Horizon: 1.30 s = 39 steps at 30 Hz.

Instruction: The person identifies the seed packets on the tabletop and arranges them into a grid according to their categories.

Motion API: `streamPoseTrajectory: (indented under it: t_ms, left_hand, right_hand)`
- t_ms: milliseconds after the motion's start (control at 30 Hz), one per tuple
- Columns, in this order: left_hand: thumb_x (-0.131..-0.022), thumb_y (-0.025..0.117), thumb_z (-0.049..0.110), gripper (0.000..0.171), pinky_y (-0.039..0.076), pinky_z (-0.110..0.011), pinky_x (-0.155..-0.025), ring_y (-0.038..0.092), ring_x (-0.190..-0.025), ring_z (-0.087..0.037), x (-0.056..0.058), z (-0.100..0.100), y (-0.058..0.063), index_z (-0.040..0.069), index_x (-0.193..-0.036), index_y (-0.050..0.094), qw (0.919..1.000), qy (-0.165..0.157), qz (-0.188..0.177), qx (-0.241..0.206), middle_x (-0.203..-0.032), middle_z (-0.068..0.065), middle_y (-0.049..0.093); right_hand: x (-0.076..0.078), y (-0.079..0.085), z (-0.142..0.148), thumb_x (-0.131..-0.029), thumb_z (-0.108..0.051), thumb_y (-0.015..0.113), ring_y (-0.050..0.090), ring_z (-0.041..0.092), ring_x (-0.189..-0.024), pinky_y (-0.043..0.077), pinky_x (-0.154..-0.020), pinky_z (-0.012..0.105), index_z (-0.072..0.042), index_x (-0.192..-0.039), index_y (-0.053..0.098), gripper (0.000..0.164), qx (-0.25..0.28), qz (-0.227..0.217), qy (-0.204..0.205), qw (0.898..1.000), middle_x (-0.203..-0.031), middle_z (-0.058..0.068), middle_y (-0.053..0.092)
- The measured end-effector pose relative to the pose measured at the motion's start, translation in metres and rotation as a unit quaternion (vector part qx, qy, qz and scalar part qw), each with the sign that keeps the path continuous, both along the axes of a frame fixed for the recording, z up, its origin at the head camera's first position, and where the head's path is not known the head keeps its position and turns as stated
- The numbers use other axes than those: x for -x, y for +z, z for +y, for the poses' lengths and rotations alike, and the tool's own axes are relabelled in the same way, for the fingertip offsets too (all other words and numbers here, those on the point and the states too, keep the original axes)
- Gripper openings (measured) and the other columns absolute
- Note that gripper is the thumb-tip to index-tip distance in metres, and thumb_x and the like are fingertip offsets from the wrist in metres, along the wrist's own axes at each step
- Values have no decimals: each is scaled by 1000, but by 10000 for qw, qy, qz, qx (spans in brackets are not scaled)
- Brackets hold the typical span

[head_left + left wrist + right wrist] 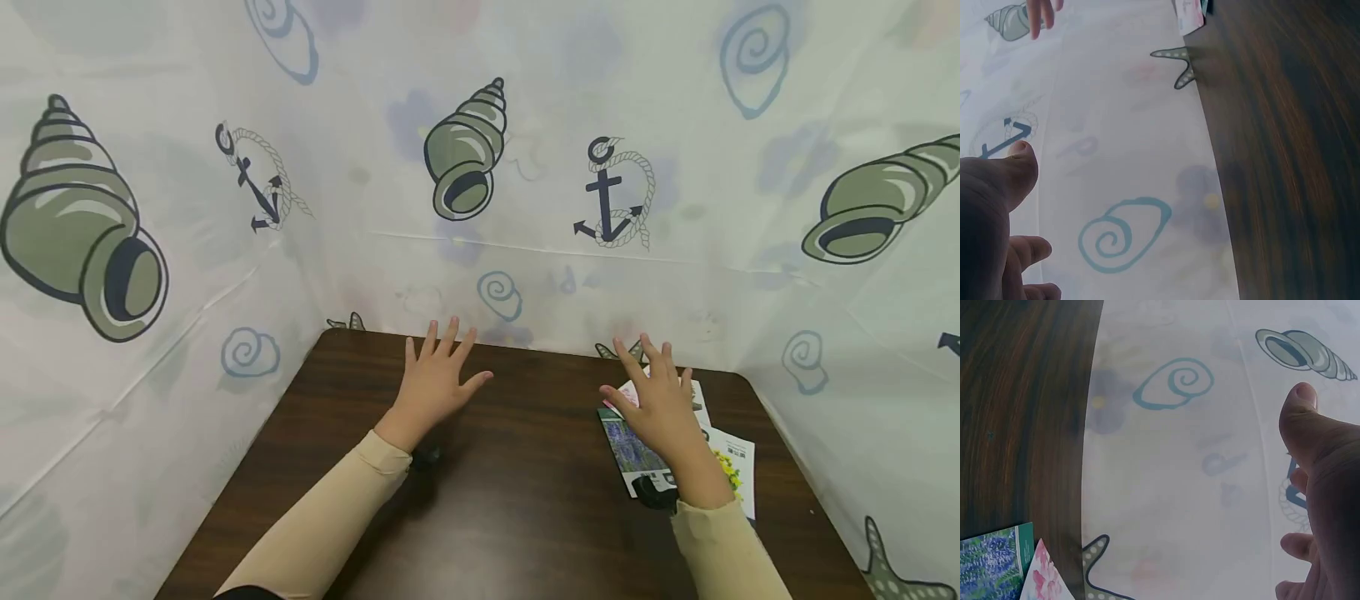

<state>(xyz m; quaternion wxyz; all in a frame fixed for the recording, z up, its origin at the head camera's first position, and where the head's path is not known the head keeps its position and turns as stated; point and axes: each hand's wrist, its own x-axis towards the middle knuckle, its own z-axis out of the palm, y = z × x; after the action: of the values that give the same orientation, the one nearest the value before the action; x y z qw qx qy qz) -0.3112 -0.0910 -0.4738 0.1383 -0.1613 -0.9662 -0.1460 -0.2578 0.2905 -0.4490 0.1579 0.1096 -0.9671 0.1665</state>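
The right hand (662, 410) is above the cards (628, 446), the left hand (433, 390) well left of them, both spread, empty; handling seems unstarted, and gripping one would call for reaching down.

cards (628, 440): partly hidden | lettering (736, 451): too small to read | rightmost shell print (873, 198): cut off

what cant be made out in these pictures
Head view: yellow-flower card, partly behind the right wrist; its print, too small to read.
Right wrist view: purple-flower card, cut off by left and bottom edges.
Left wrist view: left hand, cut by left and bottom edges.
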Motion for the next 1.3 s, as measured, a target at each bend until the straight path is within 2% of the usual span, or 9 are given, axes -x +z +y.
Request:
streamPoseTrajectory:
  t_ms: [133, 233, 500, 733, 933, 1167, 1300]
  left_hand:
    - [-103, 51, 77, 89, 11, -76, -134, 8, -171, -43, -1, 4, 1, 32, -175, 25, 9998, -105, 155, 16, -185, -9, 16]
    - [-104, 50, 77, 88, 9, -73, -135, 8, -171, -43, -3, 7, -2, 31, -175, 24, 9997, -168, 177, 29, -185, -10, 15]
    - [-104, 53, 74, 86, 8, -74, -135, 12, -171, -42, -10, 23, -11, 28, -174, 32, 9993, -345, 54, -122, -184, -11, 20]
    - [-105, 52, 74, 87, 10, -75, -134, 13, -171, -41, -17, 38, -18, 29, -175, 28, 9988, -488, -36, -79, -184, -10, 19]
    - [-104, 52, 75, 88, 12, -74, -135, 14, -171, -42, -18, 47, -22, 26, -174, 32, 9984, -548, 6, -155, -183, -11, 20]
    - [-104, 52, 75, 88, 14, -71, -136, 15, -170, -44, -21, 56, -30, 25, -175, 31, 9973, -678, -146, -261, -183, -12, 20]
    - [-105, 53, 72, 87, 16, -66, -137, 16, -169, -46, -22, 63, -34, 23, -174, 32, 9963, -780, -211, -305, -183, -15, 21]
  right_hand:
    - [-3, -2, 0, -104, -59, 67, 1, 59, -167, 2, -121, 92, -36, -176, 24, 86, 25, -47, -43, 10000, -182, 24, 15]
    - [-7, -4, 0, -104, -59, 67, 1, 58, -167, 3, -122, 91, -37, -176, 24, 86, 35, -45, -88, 9999, -182, 23, 15]
    - [-18, -14, 4, -103, -52, 72, 8, 60, -166, 5, -122, 90, -36, -175, 29, 86, 193, 92, -164, 9996, -181, 24, 18]
    - [-25, -23, 8, -104, -51, 70, 11, 60, -165, 3, -124, 89, -38, -175, 25, 85, 304, 69, -124, 9994, -179, 27, 21]
    - [-29, -35, 14, -103, -46, 72, 17, 61, -164, 5, -127, 85, -32, -174, 31, 83, 282, 257, -173, 9991, -178, 28, 26]
    - [-37, -45, 20, -102, -46, 74, 20, 65, -160, 8, -127, 85, -33, -174, 32, 84, 307, 284, -250, 9988, -176, 29, 28]
    - [-42, -49, 23, -101, -44, 76, 25, 67, -158, 11, -126, 86, -27, -171, 39, 81, 337, 390, -292, 9982, -173, 31, 32]
